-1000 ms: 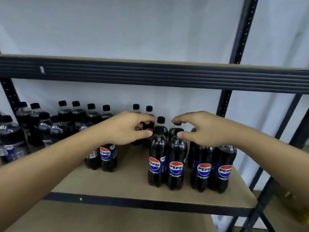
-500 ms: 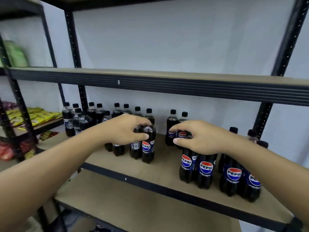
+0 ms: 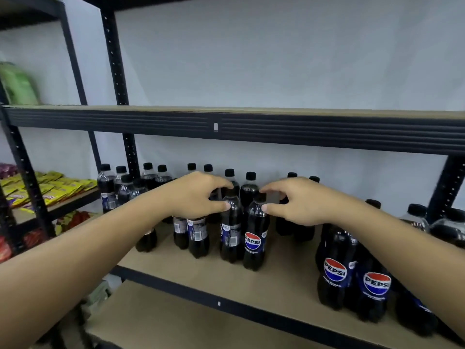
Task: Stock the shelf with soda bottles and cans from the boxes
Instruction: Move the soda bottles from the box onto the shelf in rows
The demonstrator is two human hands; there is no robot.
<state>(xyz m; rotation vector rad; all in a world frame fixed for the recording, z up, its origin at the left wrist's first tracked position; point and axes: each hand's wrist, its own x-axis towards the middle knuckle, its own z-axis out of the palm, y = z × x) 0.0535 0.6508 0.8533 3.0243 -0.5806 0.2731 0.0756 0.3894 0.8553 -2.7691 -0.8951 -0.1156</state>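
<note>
A black metal shelf unit [image 3: 251,127] fills the view. Its brown middle board [image 3: 284,270] carries the soda bottles, a lower board [image 3: 163,323] lies beneath, and a neighbouring rack [image 3: 27,172] stands at the left.

The left forearm [image 3: 88,248] and the right forearm [image 3: 402,243] reach in from the lower corners and meet over the middle board, palms down. The left hand [image 3: 196,195] is curled over the top of the left-hand bottle [image 3: 231,238]. Its forefinger hooks over the hidden cap and its thumb presses the shoulder, so it grips that bottle. The right hand [image 3: 297,202] makes a narrow pinch on the right-hand bottle [image 3: 254,243], with the forefinger tip at the black cap and the thumb at the neck just under it. The other fingers curl loosely behind.

Both bottles stand upright on the middle board, touching side by side, at the front of a cluster. A back row of black-capped bottles [image 3: 161,172] runs along the wall.

The right-hand bottle shows a round red, white and blue emblem reading PEPSI; the small print under it is too small to read. The left-hand bottle turns a back label with a barcode outward, and its print cannot be read. At the right front, two more bottles [image 3: 336,270] stand close together, each showing PEPSI.

On the neighbouring rack lie yellow packets [image 3: 45,187] with blurred writing, and a blurred green bag [image 3: 17,84] sits above.
</note>
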